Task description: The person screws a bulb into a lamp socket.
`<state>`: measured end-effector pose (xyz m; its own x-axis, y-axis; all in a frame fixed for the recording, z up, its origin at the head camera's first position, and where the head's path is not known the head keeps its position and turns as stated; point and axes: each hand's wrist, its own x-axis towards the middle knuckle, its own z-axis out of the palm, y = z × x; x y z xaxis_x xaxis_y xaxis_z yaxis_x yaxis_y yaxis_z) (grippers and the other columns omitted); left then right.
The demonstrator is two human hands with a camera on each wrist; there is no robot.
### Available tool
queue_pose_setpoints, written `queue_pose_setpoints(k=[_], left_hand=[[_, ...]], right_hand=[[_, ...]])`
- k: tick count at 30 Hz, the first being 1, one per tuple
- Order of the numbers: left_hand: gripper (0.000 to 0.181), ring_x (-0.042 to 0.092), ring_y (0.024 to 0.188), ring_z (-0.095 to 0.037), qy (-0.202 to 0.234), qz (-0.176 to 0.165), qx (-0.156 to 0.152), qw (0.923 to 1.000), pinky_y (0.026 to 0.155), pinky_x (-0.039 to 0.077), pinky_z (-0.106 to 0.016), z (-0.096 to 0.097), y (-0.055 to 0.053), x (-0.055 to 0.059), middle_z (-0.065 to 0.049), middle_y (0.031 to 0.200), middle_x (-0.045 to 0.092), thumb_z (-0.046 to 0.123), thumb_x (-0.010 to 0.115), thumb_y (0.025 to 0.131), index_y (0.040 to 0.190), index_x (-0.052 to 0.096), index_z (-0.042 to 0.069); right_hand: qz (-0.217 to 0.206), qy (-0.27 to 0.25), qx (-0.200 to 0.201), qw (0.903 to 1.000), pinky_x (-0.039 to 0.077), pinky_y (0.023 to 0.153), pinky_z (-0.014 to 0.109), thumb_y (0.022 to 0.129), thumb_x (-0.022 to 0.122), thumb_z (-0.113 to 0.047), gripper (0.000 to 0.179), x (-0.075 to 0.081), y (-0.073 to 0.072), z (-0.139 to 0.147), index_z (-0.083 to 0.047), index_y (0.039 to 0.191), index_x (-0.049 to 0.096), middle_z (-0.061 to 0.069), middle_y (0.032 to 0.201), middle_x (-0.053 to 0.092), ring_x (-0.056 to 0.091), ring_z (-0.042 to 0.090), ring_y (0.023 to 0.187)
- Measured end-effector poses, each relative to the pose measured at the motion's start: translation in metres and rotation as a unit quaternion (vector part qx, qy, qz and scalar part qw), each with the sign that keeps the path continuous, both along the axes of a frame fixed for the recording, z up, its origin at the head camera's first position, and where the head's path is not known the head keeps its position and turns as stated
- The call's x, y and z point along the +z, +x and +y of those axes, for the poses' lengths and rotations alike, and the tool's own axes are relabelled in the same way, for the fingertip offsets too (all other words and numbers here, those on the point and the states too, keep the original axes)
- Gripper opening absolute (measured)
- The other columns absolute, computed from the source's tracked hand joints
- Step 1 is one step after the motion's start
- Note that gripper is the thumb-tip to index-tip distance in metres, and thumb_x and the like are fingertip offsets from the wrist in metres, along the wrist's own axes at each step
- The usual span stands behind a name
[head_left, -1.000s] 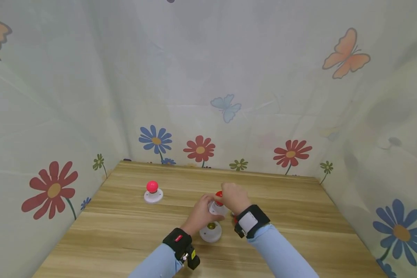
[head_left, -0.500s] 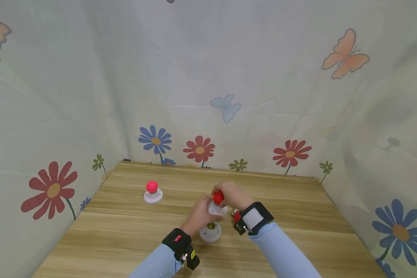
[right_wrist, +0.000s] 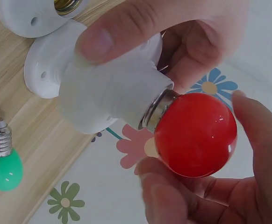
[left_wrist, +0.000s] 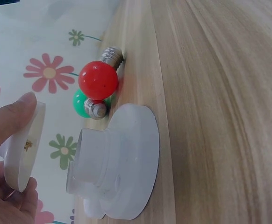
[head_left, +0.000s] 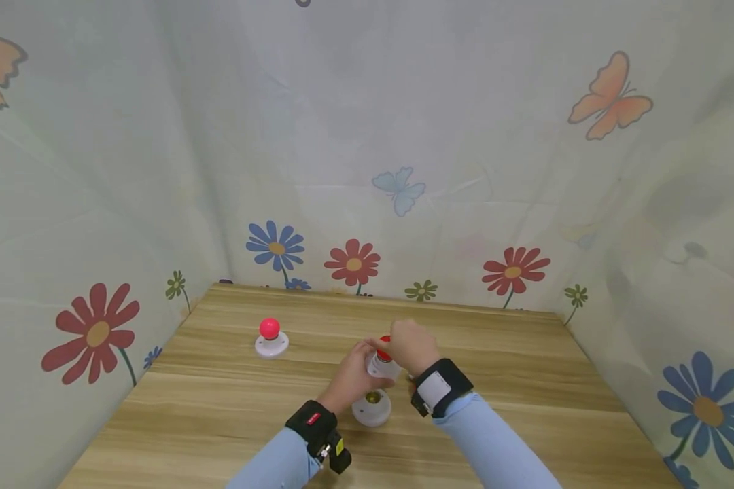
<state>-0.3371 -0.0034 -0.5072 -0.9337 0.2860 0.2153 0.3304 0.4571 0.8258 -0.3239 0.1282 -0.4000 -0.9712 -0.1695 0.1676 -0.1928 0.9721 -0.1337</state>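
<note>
In the head view, my left hand [head_left: 350, 382] grips a white lamp holder [head_left: 380, 367] above the table, thumb on its round base. The left wrist view shows the holder's hollow underside [left_wrist: 27, 145]. My right hand [head_left: 413, 348] pinches a red bulb [right_wrist: 196, 135] between thumb and fingers. The bulb's metal screw base [right_wrist: 160, 109] sits partly inside the holder's mouth, with a band of thread showing. Close below the hands, another white lamp holder [head_left: 372, 412] stands on the table, its brass-coloured socket facing up.
At the back left of the wooden table [head_left: 220, 401], a pinkish-red bulb [head_left: 270, 329] stands upright in a white holder [head_left: 272, 345]. Loose red [left_wrist: 98, 80] and green bulbs [left_wrist: 81, 103] lie beyond the near holders. A flower-printed cloth [head_left: 318, 136] encloses the table.
My right hand's fingers have turned around the red bulb, back and then forward again. My left hand keeps the holder in about the same place.
</note>
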Motion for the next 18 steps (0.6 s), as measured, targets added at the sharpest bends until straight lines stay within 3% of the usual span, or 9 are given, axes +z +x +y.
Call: queue_pose_setpoints(k=[7,11,15,18], left_hand=[[0.070,0.052,0.123,-0.029,0.002,-0.009,0.002,1.0000,0.102,0.044,-0.054,0.002,0.000,0.000,-0.007,0.136,0.052,0.027,0.085,0.073,0.134,0.053,0.018],[0.068,0.053,0.122,-0.029,0.003,-0.012,-0.003,0.9999,0.102,0.044,-0.055,0.001,-0.001,-0.001,-0.007,0.134,0.052,0.029,0.085,0.073,0.133,0.054,0.016],[0.068,0.054,0.118,-0.027,-0.004,-0.017,0.000,0.9998,0.100,0.046,-0.053,-0.001,-0.003,-0.005,-0.006,0.130,0.053,0.031,0.085,0.074,0.132,0.053,0.014],[0.071,0.055,0.116,-0.027,-0.007,-0.021,0.002,0.9998,0.099,0.047,-0.053,-0.001,-0.004,-0.005,-0.006,0.127,0.054,0.031,0.085,0.074,0.133,0.052,0.013]], right_hand=[[0.015,0.021,0.000,0.9997,0.024,0.038,0.022,0.081,0.068,-0.058,0.054,-0.003,-0.002,0.002,-0.005,0.076,0.061,0.000,0.054,0.038,0.037,0.012,0.041],[-0.001,0.019,0.019,0.9996,0.033,0.040,0.022,0.081,0.072,-0.052,0.049,0.000,-0.002,0.004,-0.004,0.085,0.064,0.002,0.059,0.048,0.044,0.013,0.046],[-0.042,-0.020,0.070,0.9964,0.052,0.057,0.029,0.079,0.080,-0.031,0.035,0.006,-0.003,0.007,-0.006,0.099,0.066,0.006,0.076,0.063,0.055,0.017,0.062],[-0.073,-0.060,0.107,0.9898,0.057,0.073,0.036,0.073,0.084,-0.012,0.034,0.011,-0.003,0.008,-0.007,0.103,0.068,0.009,0.089,0.068,0.059,0.022,0.075]])
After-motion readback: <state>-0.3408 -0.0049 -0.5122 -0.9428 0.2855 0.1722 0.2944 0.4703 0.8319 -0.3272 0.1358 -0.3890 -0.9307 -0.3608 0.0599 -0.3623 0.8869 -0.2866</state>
